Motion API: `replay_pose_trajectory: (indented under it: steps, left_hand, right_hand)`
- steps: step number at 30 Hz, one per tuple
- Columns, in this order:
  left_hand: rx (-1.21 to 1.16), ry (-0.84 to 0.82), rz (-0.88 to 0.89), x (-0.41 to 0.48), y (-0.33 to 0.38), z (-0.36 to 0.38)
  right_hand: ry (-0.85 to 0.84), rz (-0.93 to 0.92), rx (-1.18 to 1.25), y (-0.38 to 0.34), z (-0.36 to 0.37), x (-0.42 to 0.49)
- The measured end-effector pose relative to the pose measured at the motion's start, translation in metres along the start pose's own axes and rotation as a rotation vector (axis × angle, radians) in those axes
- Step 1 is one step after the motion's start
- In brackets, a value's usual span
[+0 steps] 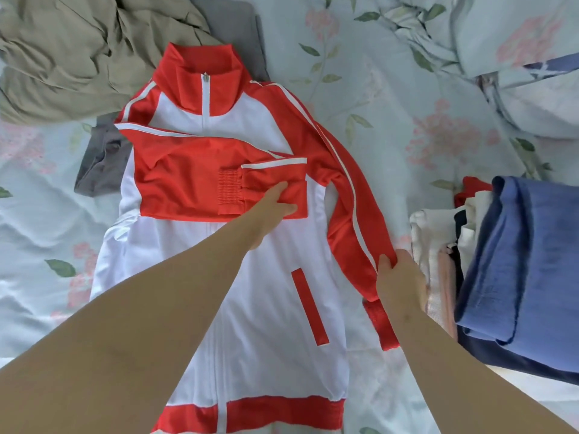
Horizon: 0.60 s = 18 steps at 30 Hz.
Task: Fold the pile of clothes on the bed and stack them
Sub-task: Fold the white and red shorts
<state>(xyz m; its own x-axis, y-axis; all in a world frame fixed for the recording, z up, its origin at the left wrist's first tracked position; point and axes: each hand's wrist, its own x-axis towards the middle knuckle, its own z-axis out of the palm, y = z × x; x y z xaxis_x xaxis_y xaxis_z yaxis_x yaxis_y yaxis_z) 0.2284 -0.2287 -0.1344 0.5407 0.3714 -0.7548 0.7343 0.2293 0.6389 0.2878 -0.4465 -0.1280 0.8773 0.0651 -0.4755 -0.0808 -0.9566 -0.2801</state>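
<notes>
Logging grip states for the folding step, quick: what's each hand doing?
Left hand: open, pressing the folded sleeve.
Right hand: pinching the loose sleeve.

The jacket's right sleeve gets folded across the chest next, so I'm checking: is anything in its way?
The right hand grips the right sleeve, so nothing is between them. On the chest of the jacket, the left hand rests on the already folded left sleeve, right where the right sleeve would land. Nothing else lies there.
</notes>
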Motion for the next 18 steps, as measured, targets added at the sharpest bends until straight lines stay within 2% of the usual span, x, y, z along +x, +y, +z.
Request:
replay_pose_trajectory:
  steps: [3,5,9,12,15,18]
  left_hand:
    - [-0.039,0.149,0.067,-0.011,-0.002,-0.001]
    - [-0.059,0.186,0.059,-0.016,-0.011,-0.004]
    - [0.002,0.229,0.004,-0.026,-0.027,-0.007]
    - [0.016,0.222,-0.055,-0.033,-0.041,-0.003]
    - [0.001,0.204,-0.095,-0.039,-0.049,0.001]
    - [-0.042,0.182,-0.115,-0.046,-0.053,0.005]
  right_hand:
    - [0.099,-0.082,0.272,-0.015,-0.015,0.0]
    - [0.123,-0.103,0.358,-0.023,-0.02,0.001]
    - [0.041,0.012,0.305,-0.008,-0.007,0.001]
    - [-0.035,-0.031,0.311,0.018,0.014,-0.009]
    - [-0.029,0.112,0.358,0.034,0.027,-0.016]
    - [-0.011,0.132,0.32,0.042,0.039,-0.009]
